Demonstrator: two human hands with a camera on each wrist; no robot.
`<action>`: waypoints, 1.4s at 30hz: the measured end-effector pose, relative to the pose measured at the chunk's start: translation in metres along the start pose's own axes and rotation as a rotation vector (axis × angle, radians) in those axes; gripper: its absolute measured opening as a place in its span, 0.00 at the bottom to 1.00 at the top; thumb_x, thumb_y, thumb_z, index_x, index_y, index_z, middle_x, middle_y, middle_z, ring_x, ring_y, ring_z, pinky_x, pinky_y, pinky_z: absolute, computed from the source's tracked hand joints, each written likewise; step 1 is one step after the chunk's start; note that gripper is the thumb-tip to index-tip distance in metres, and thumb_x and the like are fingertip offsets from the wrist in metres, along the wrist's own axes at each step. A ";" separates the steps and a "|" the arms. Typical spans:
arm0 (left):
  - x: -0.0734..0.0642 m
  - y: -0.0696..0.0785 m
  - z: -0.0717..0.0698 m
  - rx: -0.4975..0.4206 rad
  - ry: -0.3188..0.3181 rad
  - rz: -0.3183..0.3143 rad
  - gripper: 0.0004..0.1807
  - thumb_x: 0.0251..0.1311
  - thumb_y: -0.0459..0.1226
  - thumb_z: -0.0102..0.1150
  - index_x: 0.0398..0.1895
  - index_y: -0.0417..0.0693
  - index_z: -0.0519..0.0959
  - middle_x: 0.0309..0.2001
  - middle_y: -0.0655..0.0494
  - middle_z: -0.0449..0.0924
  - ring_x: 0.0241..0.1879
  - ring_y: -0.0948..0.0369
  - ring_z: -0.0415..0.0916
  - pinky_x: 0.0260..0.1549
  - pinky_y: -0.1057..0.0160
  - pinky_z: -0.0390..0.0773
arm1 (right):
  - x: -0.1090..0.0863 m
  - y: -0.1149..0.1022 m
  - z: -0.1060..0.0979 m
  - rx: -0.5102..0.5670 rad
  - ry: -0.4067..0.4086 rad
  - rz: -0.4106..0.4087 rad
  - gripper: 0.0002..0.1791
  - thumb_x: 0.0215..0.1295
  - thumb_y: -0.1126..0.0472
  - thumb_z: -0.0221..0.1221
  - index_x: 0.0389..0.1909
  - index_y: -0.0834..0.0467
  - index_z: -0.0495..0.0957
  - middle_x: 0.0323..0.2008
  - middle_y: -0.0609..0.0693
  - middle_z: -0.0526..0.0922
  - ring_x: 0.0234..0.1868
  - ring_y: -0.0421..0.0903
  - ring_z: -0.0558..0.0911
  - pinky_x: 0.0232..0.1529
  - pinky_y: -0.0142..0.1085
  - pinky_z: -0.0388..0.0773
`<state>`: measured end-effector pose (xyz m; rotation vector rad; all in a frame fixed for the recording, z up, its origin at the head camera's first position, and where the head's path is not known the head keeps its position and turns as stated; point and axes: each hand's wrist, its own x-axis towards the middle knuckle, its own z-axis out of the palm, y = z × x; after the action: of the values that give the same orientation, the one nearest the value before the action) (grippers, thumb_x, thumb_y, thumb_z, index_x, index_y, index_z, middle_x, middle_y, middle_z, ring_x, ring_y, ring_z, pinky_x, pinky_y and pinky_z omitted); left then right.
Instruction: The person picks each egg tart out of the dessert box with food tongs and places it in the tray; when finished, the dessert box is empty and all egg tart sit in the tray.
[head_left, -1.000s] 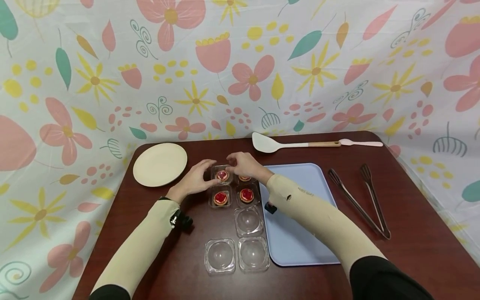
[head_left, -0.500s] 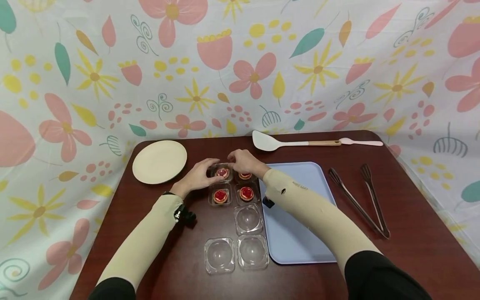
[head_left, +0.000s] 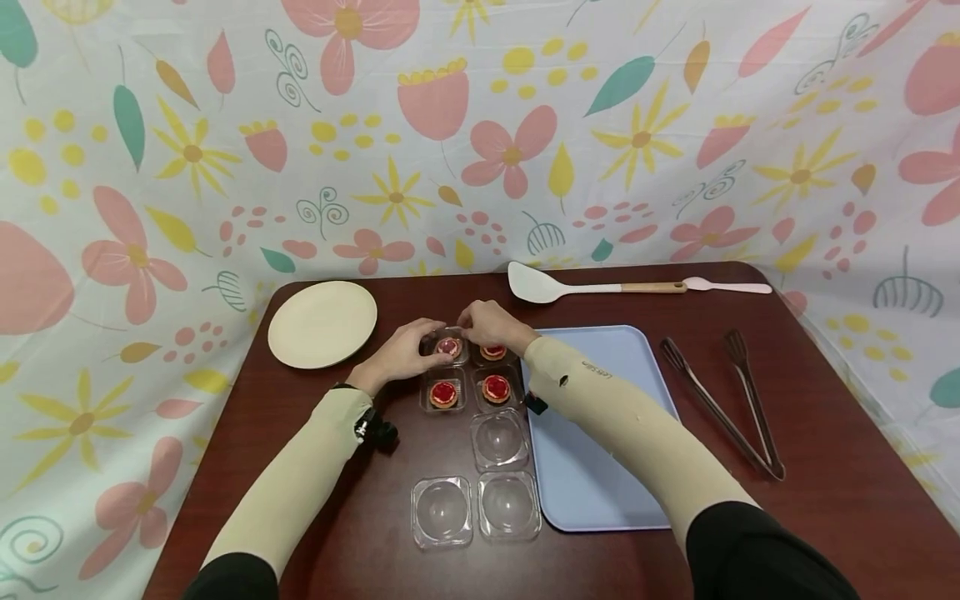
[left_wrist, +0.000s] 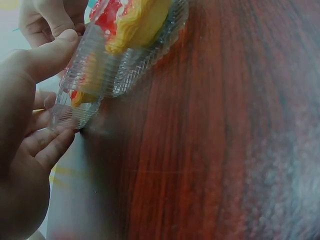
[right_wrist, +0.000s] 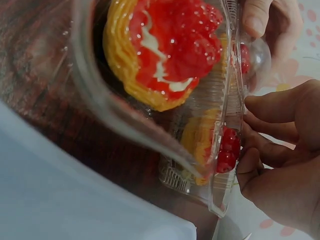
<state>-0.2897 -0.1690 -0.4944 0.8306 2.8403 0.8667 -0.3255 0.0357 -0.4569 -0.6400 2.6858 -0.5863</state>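
Observation:
Four-cornered clear plastic boxes stand in a two-by-two block at the table's middle, each with a red-topped tart. My left hand point(head_left: 401, 354) holds the far left box point(left_wrist: 75, 110), thumb along its near side and fingers at the other side. A domed clear lid point(right_wrist: 261, 57) covers the tart point(head_left: 448, 347) in that box. Above the box's right edge, my right hand point(head_left: 491, 322) has curled fingers pinching at the lid's rim; the exact contact is partly hidden. Beside it sits the far right tart point(head_left: 492, 352), with the near left tart point(head_left: 442, 393) and near right tart point(head_left: 496, 388) below.
Three loose clear domed lids, including one nearest the tarts point(head_left: 498, 439), lie towards the front. A blue tray point(head_left: 600, 467) is to the right, then metal tongs point(head_left: 723, 408). At the back are a cream plate point(head_left: 322, 325), a white spatula point(head_left: 536, 285) and a pink-handled utensil point(head_left: 727, 287).
Both hands stay at the far left box. The right hand's fingers have shifted slightly along its right edge; the boxes and tarts keep their places.

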 end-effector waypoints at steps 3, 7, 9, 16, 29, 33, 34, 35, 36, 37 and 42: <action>0.001 0.001 0.001 -0.006 -0.006 0.005 0.39 0.56 0.53 0.68 0.65 0.41 0.71 0.57 0.49 0.74 0.54 0.55 0.76 0.54 0.54 0.76 | -0.001 0.001 0.000 0.012 -0.001 0.009 0.14 0.68 0.59 0.57 0.52 0.57 0.82 0.49 0.54 0.84 0.48 0.49 0.82 0.47 0.41 0.80; 0.002 0.001 0.000 -0.012 -0.012 0.009 0.39 0.56 0.52 0.68 0.66 0.41 0.70 0.58 0.49 0.73 0.54 0.55 0.75 0.54 0.54 0.76 | -0.002 0.001 -0.002 0.022 0.013 0.017 0.13 0.67 0.60 0.59 0.49 0.58 0.83 0.47 0.54 0.84 0.45 0.49 0.82 0.45 0.40 0.81; 0.002 0.001 0.000 -0.014 -0.016 0.006 0.39 0.56 0.52 0.68 0.66 0.41 0.70 0.58 0.49 0.73 0.54 0.55 0.75 0.54 0.54 0.76 | -0.001 0.001 -0.002 0.029 0.021 0.020 0.12 0.66 0.61 0.59 0.48 0.59 0.82 0.45 0.54 0.84 0.42 0.48 0.82 0.42 0.39 0.80; 0.002 0.002 0.000 -0.018 -0.034 -0.007 0.39 0.56 0.52 0.68 0.67 0.41 0.69 0.59 0.48 0.73 0.55 0.54 0.75 0.55 0.54 0.76 | 0.002 0.001 0.001 0.046 0.040 0.033 0.10 0.64 0.63 0.58 0.45 0.59 0.81 0.39 0.53 0.82 0.33 0.47 0.78 0.33 0.35 0.75; 0.001 0.003 0.001 -0.017 -0.051 -0.009 0.40 0.57 0.52 0.67 0.67 0.38 0.69 0.59 0.47 0.72 0.55 0.54 0.75 0.54 0.54 0.76 | 0.006 0.001 0.001 0.077 0.007 0.055 0.06 0.62 0.66 0.56 0.40 0.58 0.77 0.41 0.54 0.80 0.28 0.46 0.76 0.28 0.34 0.72; 0.002 0.004 -0.001 -0.013 -0.054 -0.004 0.40 0.57 0.52 0.67 0.67 0.38 0.68 0.59 0.46 0.72 0.55 0.54 0.75 0.54 0.54 0.76 | 0.007 0.000 0.000 0.081 -0.008 0.054 0.05 0.63 0.65 0.55 0.38 0.58 0.76 0.39 0.54 0.79 0.28 0.46 0.76 0.28 0.35 0.71; 0.002 0.004 -0.002 -0.007 -0.053 -0.001 0.40 0.57 0.52 0.67 0.67 0.38 0.68 0.60 0.46 0.72 0.56 0.54 0.75 0.54 0.54 0.76 | 0.008 0.000 0.000 0.080 -0.014 0.050 0.04 0.64 0.65 0.54 0.38 0.58 0.76 0.38 0.54 0.79 0.28 0.46 0.75 0.28 0.35 0.71; 0.002 0.004 -0.002 -0.001 -0.051 0.001 0.40 0.57 0.52 0.67 0.67 0.38 0.68 0.60 0.46 0.72 0.56 0.54 0.74 0.55 0.54 0.75 | 0.008 -0.001 0.000 0.077 -0.019 0.047 0.04 0.65 0.65 0.53 0.39 0.57 0.75 0.38 0.54 0.78 0.29 0.46 0.75 0.29 0.35 0.70; 0.002 0.003 -0.002 0.003 -0.048 0.005 0.40 0.57 0.51 0.67 0.67 0.38 0.68 0.60 0.46 0.72 0.57 0.53 0.74 0.55 0.53 0.75 | 0.009 -0.001 0.000 0.077 -0.028 0.046 0.04 0.66 0.65 0.52 0.39 0.57 0.74 0.37 0.54 0.77 0.30 0.47 0.74 0.29 0.35 0.70; 0.002 0.003 -0.002 0.006 -0.045 0.007 0.40 0.57 0.51 0.67 0.67 0.38 0.68 0.60 0.46 0.72 0.57 0.53 0.73 0.56 0.53 0.75 | 0.009 -0.002 0.000 0.075 -0.033 0.043 0.04 0.67 0.64 0.52 0.39 0.57 0.73 0.37 0.53 0.77 0.30 0.47 0.74 0.30 0.35 0.70; 0.002 0.001 -0.002 0.019 -0.040 0.011 0.40 0.58 0.51 0.67 0.68 0.39 0.67 0.62 0.46 0.70 0.61 0.51 0.71 0.59 0.52 0.73 | 0.011 -0.004 -0.001 0.073 -0.050 0.050 0.04 0.69 0.64 0.50 0.39 0.57 0.72 0.36 0.53 0.75 0.31 0.47 0.73 0.32 0.36 0.69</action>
<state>-0.2912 -0.1682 -0.4916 0.8562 2.8170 0.8158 -0.3335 0.0270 -0.4565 -0.5593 2.6132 -0.6428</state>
